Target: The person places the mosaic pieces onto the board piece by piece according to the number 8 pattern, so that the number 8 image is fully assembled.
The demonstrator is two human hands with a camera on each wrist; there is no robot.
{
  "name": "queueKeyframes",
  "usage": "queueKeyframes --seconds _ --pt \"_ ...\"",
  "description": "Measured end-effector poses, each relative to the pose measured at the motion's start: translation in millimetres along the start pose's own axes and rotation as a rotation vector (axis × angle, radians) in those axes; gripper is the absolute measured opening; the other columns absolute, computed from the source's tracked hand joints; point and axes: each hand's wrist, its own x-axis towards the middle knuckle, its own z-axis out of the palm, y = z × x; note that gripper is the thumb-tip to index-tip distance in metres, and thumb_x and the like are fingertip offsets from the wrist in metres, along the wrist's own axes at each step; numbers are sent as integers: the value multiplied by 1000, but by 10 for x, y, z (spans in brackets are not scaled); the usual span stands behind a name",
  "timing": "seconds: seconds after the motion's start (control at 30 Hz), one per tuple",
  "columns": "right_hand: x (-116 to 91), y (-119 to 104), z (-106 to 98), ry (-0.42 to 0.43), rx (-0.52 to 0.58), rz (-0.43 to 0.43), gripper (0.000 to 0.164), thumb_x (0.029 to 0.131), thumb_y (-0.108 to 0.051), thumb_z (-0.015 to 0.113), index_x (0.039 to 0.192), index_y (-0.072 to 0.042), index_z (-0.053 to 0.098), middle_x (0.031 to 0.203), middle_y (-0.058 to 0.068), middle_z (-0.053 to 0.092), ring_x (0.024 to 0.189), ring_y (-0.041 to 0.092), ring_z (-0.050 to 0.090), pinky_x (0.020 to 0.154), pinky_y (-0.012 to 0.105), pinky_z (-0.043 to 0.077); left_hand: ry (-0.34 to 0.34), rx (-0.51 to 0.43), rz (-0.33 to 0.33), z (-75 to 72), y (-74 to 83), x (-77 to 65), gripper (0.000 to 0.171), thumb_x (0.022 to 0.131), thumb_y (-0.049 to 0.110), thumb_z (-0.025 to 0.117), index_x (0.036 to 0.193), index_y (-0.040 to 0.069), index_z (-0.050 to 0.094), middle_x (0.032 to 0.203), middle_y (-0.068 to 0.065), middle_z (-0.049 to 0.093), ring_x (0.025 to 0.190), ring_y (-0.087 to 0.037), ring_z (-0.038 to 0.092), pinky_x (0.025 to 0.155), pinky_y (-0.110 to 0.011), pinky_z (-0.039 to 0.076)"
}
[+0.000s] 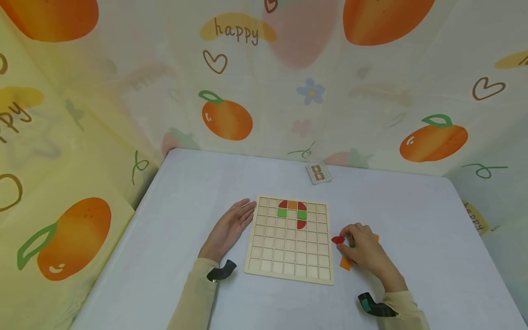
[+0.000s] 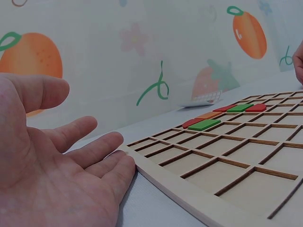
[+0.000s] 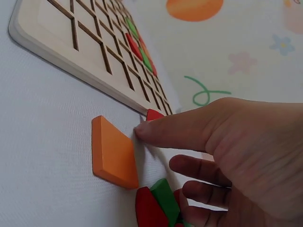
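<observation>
A square wooden grid board [image 1: 284,254] lies on the white table. In its upper cells sit red quarter-round pieces [image 1: 302,224], green squares [image 1: 282,212] and an orange square [image 1: 292,205]. My left hand [image 1: 228,231] rests beside the board's left edge, palm turned inward, fingers loosely extended and holding nothing. Just off the right edge, my right hand [image 1: 365,250] pinches a small red piece [image 1: 338,239] between thumb and index finger; the thumb partly hides it in the right wrist view. Below that hand lie an orange square [image 3: 113,153], a green piece [image 3: 165,201] and a red piece [image 3: 149,208].
A small stack of patterned cards [image 1: 318,174] lies behind the board near the table's back edge. Another orange piece [image 1: 376,237] peeks out behind the right hand. Fruit-printed cloth [image 1: 264,114] hangs behind and beside the table.
</observation>
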Motion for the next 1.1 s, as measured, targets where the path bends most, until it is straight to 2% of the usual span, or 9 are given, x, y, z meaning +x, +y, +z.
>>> queueKeyframes --seconds 0.13,0.23,0.4,0.57,0.73,0.97,1.1 --pt "-4 15 -3 -2 89 -3 12 90 -15 75 97 -14 65 90 2 55 88 19 40 66 25 31 -3 -1 0 8 2 0 55 112 22 36 161 6 15 167 -15 23 157 -25 22 130 -34 21" --pt "-4 22 -15 -1 157 18 12 92 -16 74 98 -13 63 86 2 53 84 18 42 63 23 34 -8 -5 -1 5 1 0 56 112 22 35 161 7 14 167 -15 23 157 -25 22 130 -34 21" --pt "-8 -7 -47 25 230 33 15 93 -14 73 104 -11 63 85 1 61 75 11 49 57 20 42 -8 3 1 4 1 3 56 112 22 35 161 7 14 167 -15 22 157 -25 22 130 -33 21" --pt "18 -67 -73 27 269 18 14 94 -15 72 108 -12 67 93 1 70 78 9 54 64 18 48 -13 -1 2 1 3 4 57 112 21 36 162 5 13 168 -16 21 157 -26 20 130 -35 19" --pt "74 -131 -84 35 284 -2 17 96 -21 71 110 -11 70 96 1 69 84 11 57 71 19 50 -7 -1 0 4 8 1 57 112 22 37 162 5 13 167 -16 23 157 -25 21 130 -34 21" --pt "153 -241 -82 41 315 -77 24 97 -17 69 118 -5 70 104 4 72 90 7 60 78 19 54 -5 1 3 -3 0 -5 55 113 22 34 161 6 15 167 -15 23 157 -25 22 129 -33 21" --pt "218 -318 -75 57 324 -102 30 96 -17 70 122 -3 67 102 5 72 91 10 61 79 19 54 -8 -1 2 -10 -5 1 55 113 23 33 162 6 14 167 -15 22 157 -25 21 130 -33 21"
